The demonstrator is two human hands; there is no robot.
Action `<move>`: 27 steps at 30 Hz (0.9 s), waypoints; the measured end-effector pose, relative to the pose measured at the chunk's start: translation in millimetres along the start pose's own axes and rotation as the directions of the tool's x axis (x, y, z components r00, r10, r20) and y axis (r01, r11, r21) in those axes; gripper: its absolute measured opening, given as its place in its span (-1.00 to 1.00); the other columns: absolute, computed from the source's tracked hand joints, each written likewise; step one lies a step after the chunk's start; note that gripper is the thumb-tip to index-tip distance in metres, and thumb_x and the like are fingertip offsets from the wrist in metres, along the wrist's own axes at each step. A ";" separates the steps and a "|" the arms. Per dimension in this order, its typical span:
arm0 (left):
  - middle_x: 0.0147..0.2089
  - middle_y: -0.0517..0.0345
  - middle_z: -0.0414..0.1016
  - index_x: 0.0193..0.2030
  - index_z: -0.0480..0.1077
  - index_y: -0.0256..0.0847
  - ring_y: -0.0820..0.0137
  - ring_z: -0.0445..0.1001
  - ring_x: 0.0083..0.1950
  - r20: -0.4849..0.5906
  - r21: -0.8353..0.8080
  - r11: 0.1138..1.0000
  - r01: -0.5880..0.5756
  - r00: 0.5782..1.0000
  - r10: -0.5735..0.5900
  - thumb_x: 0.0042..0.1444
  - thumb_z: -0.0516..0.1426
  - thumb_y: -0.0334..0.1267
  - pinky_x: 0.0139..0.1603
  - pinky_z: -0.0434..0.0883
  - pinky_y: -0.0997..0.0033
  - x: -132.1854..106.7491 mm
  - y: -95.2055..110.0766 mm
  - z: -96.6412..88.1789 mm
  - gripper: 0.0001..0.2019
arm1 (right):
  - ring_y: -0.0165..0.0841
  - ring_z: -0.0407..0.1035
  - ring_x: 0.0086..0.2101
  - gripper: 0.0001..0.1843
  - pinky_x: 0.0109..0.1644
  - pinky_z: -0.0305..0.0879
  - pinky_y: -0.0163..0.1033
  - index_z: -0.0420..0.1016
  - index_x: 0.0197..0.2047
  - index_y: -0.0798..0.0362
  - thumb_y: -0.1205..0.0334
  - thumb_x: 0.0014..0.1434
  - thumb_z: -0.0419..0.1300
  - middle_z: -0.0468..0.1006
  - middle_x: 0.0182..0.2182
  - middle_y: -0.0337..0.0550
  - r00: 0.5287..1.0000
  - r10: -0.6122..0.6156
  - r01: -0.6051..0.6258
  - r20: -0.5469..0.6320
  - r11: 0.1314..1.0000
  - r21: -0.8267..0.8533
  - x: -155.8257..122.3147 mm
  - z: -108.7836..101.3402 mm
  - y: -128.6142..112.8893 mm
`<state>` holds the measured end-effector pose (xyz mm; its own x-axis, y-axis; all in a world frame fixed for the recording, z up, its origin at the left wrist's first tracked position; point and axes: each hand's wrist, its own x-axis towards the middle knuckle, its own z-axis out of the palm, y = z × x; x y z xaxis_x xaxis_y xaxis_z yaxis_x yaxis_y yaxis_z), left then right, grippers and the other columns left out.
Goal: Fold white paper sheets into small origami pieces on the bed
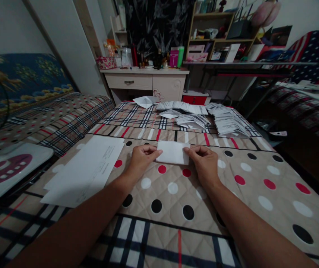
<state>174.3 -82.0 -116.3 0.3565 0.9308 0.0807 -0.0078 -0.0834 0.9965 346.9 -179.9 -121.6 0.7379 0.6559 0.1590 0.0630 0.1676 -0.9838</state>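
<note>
folded paper (173,152) between left hand (141,159), right hand (204,163)

Single head-worn view, facing forward and down, close over the bed (176,230). Dresser (145,83) far at 12 o'clock.

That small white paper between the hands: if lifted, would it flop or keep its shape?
Probably light and fairly stiff for paper: the folded paper looks doubled into a small flat rectangle, held at its edges by the left hand and right hand. Pushed, it would likely drag rather than glide, since the quilted cover looks soft and stitched.
</note>
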 end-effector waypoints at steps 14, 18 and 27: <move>-0.49 0.14 0.55 -0.47 0.55 -0.30 0.47 0.45 -0.49 -0.011 -0.006 1.000 0.001 1.000 -0.001 -0.16 0.37 -0.18 -0.46 0.35 0.52 0.2 -1.8 -0.6 -0.79 | -0.42 0.34 -0.47 -0.74 -0.42 0.23 -0.32 0.49 -0.56 0.09 0.13 -0.11 0.44 0.56 -0.48 -0.20 0.999 -0.038 0.038 0.011 0.998 -0.040 -2.3 2.1 -4.6; -0.50 0.14 0.54 -0.48 0.54 -0.30 0.47 0.44 -0.50 -0.018 -0.010 1.000 0.004 1.000 -0.005 -0.16 0.36 -0.19 -0.47 0.35 0.52 -0.4 -0.3 0.3 -0.80 | -0.42 0.35 -0.46 -0.75 -0.42 0.24 -0.32 0.49 -0.57 0.09 0.15 -0.10 0.43 0.56 -0.47 -0.18 0.999 -0.053 0.053 0.006 0.997 -0.057 -3.1 3.0 -6.5; -0.50 0.17 0.54 -0.49 0.51 -0.30 0.50 0.43 -0.49 -0.045 0.005 1.000 -0.028 0.999 0.028 -0.18 0.38 -0.17 -0.47 0.34 0.54 -0.5 -1.0 0.4 -0.76 | -0.42 0.35 -0.46 -0.75 -0.42 0.25 -0.32 0.46 -0.58 0.09 0.17 -0.10 0.42 0.55 -0.47 -0.19 0.998 -0.066 0.066 0.001 0.996 -0.065 -3.6 4.0 -5.8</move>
<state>174.5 -82.5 -117.3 0.3139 0.9431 0.1093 -0.0131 -0.1108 0.9938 341.1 -180.3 -116.1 0.7314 0.6441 0.2240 0.1553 0.1625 -0.9744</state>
